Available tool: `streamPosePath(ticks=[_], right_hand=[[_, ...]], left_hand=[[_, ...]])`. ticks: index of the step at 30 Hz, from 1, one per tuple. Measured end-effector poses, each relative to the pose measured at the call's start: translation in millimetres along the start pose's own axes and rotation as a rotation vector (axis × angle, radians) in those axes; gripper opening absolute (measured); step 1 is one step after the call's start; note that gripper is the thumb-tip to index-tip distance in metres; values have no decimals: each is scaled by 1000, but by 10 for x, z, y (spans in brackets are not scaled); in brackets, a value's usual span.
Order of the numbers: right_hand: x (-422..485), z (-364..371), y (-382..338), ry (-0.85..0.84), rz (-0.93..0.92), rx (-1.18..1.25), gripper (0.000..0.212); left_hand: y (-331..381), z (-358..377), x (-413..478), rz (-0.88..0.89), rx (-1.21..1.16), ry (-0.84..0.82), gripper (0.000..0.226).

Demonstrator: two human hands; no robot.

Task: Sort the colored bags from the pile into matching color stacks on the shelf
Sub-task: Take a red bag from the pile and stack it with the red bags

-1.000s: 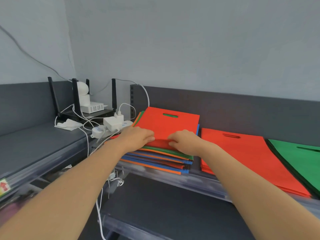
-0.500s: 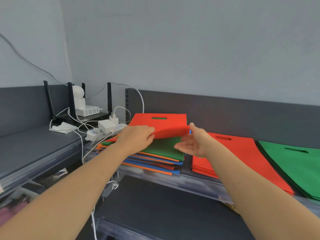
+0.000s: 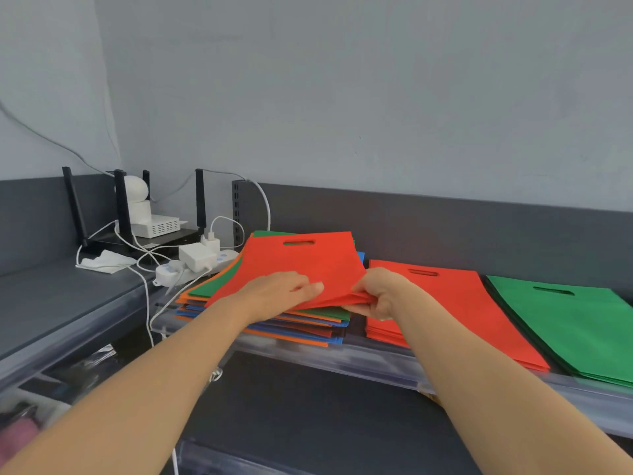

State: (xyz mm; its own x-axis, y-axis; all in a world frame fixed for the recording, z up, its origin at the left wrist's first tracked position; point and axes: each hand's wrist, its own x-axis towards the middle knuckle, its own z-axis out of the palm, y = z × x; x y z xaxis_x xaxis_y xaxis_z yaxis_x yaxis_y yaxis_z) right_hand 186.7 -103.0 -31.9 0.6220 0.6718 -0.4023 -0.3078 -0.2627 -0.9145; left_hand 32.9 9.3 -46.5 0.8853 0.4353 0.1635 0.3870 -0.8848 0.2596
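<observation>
A mixed pile of flat bags (image 3: 294,323) in green, orange, blue and red lies on the shelf (image 3: 376,363). Its top red bag (image 3: 301,260), with a cut-out handle, is lifted at the near edge. My left hand (image 3: 279,291) pinches that edge from above. My right hand (image 3: 380,296) grips the bag's near right corner. To the right lies a red stack (image 3: 455,303), and further right a green stack (image 3: 579,323).
Left of the pile sit a white power strip (image 3: 191,265) with plugs and cables, a black router (image 3: 137,234) with antennas, a white camera and a cloth. A lower dark shelf (image 3: 325,416) runs below my arms.
The red bag's near edge has come up off the pile, showing the green bag beneath. My right hand opened and moved right, then closed on the bag's right corner.
</observation>
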Motion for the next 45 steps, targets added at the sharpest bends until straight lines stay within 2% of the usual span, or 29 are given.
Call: streamPosePath(ticks=[2,4,8,11,15,16,18,19,21,24,26,30,33,35,41,43,45], right_hand=[[1,-82,12,2,-127,70,34],[-44,-267,13,-1,-234,105,39],[-130,-897,-6,61,-356,134,36],[-165,-1400,15,118,-409,169,34],[-193,-1974,132,149,-442,170,31],[-193,-2082,169,148,-444,174,30],[-186,-2245,241,146,-443,183,29],[-188,-2292,273,152,-442,171,28],[-157,-2328,343,192,-449,80,27],[-88,-2272,412,279,-470,-106,28],[-84,-2197,417,354,-489,-235,30],[-106,-2120,424,473,-484,-511,49],[-112,-2090,445,514,-442,-680,56],[-130,-2066,465,539,-426,-758,49],[-173,-2073,513,625,-365,-1014,31],[-184,-2072,529,616,-317,-1084,23],[-191,-2066,546,586,-261,-1105,26]], left_hand=[[114,-15,84,-62,-42,46,42],[256,-2,193,-112,32,75,38],[584,94,436,-243,25,147,43],[843,215,658,-317,-97,241,50],[1245,319,833,-416,-612,397,63],[1327,341,840,-480,-803,386,57],[1453,391,812,-569,-1148,225,35],[1485,438,812,-573,-1176,164,24],[1510,531,844,-544,-1021,167,14],[1469,603,902,-455,-456,216,21],[1411,668,918,-421,-236,208,23],[1334,777,945,-416,-193,187,26],[1271,837,941,-381,-191,184,44],[1218,872,938,-354,-187,171,49],[1202,926,930,-319,-142,150,44],[1203,918,925,-309,-130,143,44],[1198,914,923,-302,-139,134,44]])
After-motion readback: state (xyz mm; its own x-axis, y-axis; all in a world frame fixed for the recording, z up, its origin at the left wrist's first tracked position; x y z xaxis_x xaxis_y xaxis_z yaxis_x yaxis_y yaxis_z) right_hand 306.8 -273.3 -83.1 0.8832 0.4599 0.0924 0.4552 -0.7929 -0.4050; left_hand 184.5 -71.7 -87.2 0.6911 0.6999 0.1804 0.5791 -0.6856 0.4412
